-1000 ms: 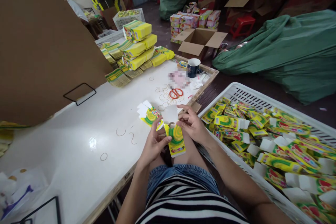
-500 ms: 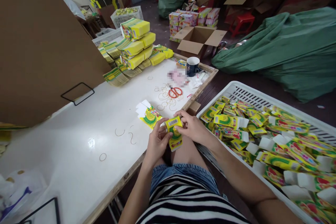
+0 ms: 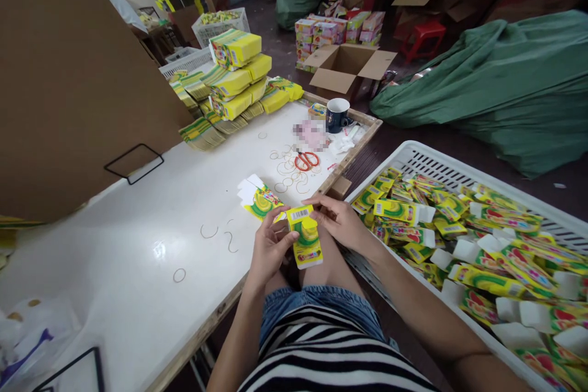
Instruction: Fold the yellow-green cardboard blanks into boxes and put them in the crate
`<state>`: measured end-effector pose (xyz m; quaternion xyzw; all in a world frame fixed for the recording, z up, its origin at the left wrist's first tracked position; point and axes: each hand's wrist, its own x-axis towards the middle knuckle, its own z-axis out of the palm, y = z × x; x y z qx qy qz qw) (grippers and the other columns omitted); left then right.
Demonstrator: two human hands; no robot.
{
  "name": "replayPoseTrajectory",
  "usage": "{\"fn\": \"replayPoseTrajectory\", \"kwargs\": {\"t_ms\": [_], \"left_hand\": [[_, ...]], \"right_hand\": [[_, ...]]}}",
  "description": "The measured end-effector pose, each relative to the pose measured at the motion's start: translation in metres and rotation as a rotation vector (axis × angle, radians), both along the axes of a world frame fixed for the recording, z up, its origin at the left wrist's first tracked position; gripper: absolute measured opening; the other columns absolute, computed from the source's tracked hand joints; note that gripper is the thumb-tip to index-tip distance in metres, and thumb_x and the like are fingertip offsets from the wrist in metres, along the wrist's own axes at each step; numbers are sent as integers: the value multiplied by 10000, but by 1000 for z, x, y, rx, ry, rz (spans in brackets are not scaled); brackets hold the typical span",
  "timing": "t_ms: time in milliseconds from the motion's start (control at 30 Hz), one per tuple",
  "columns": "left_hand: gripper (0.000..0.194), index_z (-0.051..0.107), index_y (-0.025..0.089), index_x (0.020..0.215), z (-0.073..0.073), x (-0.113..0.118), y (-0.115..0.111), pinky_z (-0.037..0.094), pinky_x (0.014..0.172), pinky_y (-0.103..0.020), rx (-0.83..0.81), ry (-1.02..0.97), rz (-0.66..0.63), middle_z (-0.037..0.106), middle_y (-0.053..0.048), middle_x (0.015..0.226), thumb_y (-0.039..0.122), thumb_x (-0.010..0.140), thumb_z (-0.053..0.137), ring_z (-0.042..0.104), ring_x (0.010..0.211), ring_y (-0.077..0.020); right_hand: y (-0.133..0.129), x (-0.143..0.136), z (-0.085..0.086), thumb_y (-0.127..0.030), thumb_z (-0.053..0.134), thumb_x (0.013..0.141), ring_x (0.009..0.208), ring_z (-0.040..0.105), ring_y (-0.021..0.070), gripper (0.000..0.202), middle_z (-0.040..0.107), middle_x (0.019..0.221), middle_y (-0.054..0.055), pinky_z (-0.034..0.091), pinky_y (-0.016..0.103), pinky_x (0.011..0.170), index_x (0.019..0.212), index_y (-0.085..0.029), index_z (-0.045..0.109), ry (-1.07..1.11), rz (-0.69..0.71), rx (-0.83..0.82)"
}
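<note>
A small yellow-and-green paper carton [image 3: 307,246] with a barcode on its top end panel is held over my lap. My left hand [image 3: 268,247] grips its left edge, the thumb lying on the front face. At the upper right corner, my right hand [image 3: 343,228] has its fingers closed on the carton beside the barcode panel; some fingertips are hidden. Several flat cartons [image 3: 263,201] of the same print lie on the white table [image 3: 151,294] just beyond my left hand, their white flaps pointing away.
To my right, a white plastic crate [image 3: 413,150] holds many folded cartons. Rubber bands, orange-handled scissors [image 3: 307,162] and a dark mug [image 3: 337,116] are on the table. Bundled carton stacks [image 3: 239,82] stand at the back, near a large cardboard sheet [image 3: 82,86].
The carton has turned to face me more squarely and its lower end shows more. My right hand has shifted slightly up, with its thumb off the front face. My left hand stays on the left edge.
</note>
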<state>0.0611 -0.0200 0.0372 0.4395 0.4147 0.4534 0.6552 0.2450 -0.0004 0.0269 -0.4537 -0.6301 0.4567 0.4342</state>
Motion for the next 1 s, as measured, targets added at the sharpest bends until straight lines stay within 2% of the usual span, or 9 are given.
{"fn": "replayPoseTrajectory", "kwargs": {"t_ms": [167,233,333,433,600,733,867,933,1000], "left_hand": [[515,519,209,1147,-4,10,3,570,716,-299,13,-48,-35,745,-91,1002,284,718,794,730,831,-218],[540,512,207,1161,-4,12,5,572,704,-294,8,-58,-59,752,-90,981,278,710,802,732,823,-218],[541,521,195,1152,-3,15,7,571,674,-277,6,-52,-83,758,-86,933,259,699,810,732,804,-215],[510,539,197,1118,-4,19,6,564,617,-254,17,-27,-62,753,-79,939,262,692,811,732,785,-214],[463,539,220,1122,-8,24,4,531,516,-228,8,17,-31,744,-73,988,300,732,774,727,742,-203],[488,530,193,1167,-9,23,6,567,653,-275,16,-20,-89,748,-96,970,325,755,756,724,840,-225],[475,526,193,1168,-15,31,5,571,753,-327,24,-16,-65,742,-103,999,333,768,740,717,889,-235],[427,541,203,1163,-19,33,3,557,835,-366,64,31,-14,726,-108,1059,323,791,712,703,958,-243],[395,571,214,1177,-22,27,3,502,959,-415,156,175,79,687,-115,1165,302,810,687,656,1085,-255]], "right_hand": [[-4,3,-11,-387,633,847,712,634,150,268,702,884,47,497,238,546,1026,-193,679,267,-21,-118],[-3,4,-11,-407,660,822,642,606,126,279,699,859,43,473,221,513,995,-188,673,315,-28,-167],[-3,7,-8,-436,705,774,538,543,98,311,687,786,27,442,216,477,949,-183,658,333,-43,-217],[-3,8,-8,-446,740,732,551,556,109,322,674,743,18,456,225,490,893,-180,655,317,-64,-216],[-3,15,-7,-454,726,747,529,539,100,304,683,761,25,442,217,457,857,-177,663,311,-70,-233],[-2,18,-7,-476,698,770,468,476,86,311,650,687,1,403,216,426,889,-188,692,289,-65,-244],[-5,15,-7,-474,677,786,561,565,133,301,686,767,35,469,264,512,872,-186,689,219,-109,-173],[-9,23,-2,-445,639,823,677,616,182,262,700,828,56,506,316,613,872,-193,693,83,-150,-99],[-12,40,5,-393,590,864,818,620,235,220,697,883,78,505,381,730,865,-204,703,-166,-296,30]]}}
